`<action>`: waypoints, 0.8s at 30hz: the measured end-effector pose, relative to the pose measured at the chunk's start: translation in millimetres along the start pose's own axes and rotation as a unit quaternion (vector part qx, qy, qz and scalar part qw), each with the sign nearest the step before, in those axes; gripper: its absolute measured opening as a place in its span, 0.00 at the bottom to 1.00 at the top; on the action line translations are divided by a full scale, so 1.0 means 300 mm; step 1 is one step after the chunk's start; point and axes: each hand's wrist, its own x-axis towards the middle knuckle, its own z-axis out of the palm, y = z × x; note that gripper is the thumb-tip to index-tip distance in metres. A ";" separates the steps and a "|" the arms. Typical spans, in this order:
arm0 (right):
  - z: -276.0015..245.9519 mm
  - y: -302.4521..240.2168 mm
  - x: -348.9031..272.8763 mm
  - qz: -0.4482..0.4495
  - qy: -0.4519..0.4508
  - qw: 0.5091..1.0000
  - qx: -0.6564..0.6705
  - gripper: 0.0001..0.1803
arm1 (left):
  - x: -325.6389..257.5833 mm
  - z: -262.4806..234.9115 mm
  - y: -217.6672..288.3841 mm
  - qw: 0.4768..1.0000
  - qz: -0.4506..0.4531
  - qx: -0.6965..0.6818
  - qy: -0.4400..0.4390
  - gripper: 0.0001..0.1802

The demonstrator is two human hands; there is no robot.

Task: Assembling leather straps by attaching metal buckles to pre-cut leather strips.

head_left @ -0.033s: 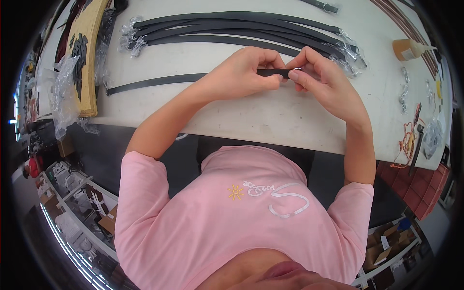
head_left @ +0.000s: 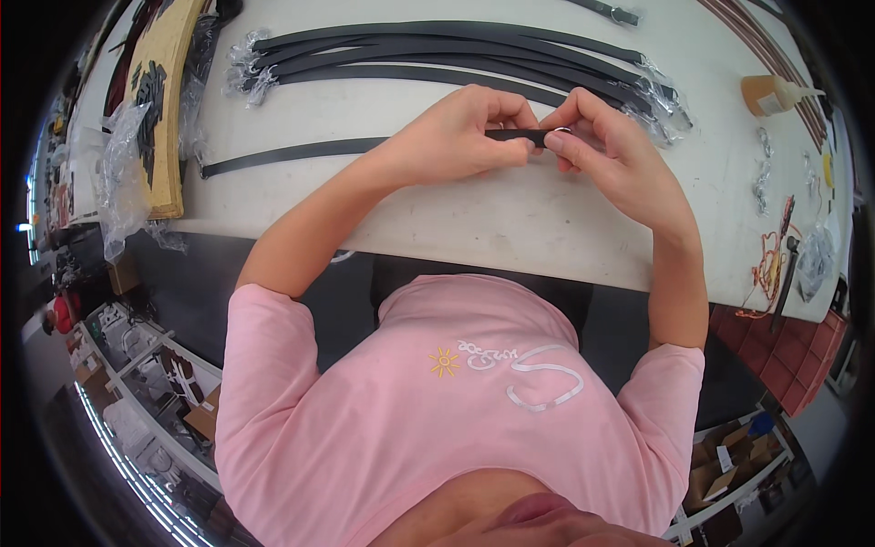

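Observation:
A long black strap (head_left: 301, 157) lies across the white table and runs up into both hands. My left hand (head_left: 465, 137) is closed round it near its right end, thumb below and fingers above. Close beside it, my right hand (head_left: 612, 150) pinches the strap's end between thumb and fingers. A small shiny metal ring or edge (head_left: 560, 130) shows at the right thumb tip; the rest of it is hidden by the fingers. Just beyond the hands lies a bundle of similar black straps (head_left: 437, 46), their ends covered in clear plastic wrap (head_left: 652, 100).
At the left stands a yellowish board (head_left: 169, 137) bearing small black pieces, with crumpled plastic (head_left: 125, 182) hanging beside it. On the right are a glue bottle (head_left: 768, 95), a metal chain (head_left: 762, 173), a black-handled tool (head_left: 785, 283) and orange cords. A red crate (head_left: 784, 356) sits below the table.

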 end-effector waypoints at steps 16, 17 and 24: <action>-0.012 0.021 0.027 0.031 -0.032 0.999 0.025 0.08 | 0.014 -0.017 0.004 0.996 -0.062 -0.049 -0.030 0.08; -0.012 0.022 0.027 0.031 -0.034 0.999 0.024 0.08 | 0.013 -0.015 0.006 0.996 -0.061 -0.050 -0.028 0.08; -0.012 0.027 0.034 0.035 -0.045 0.998 0.007 0.08 | 0.016 -0.019 -0.011 0.998 -0.045 -0.032 -0.031 0.10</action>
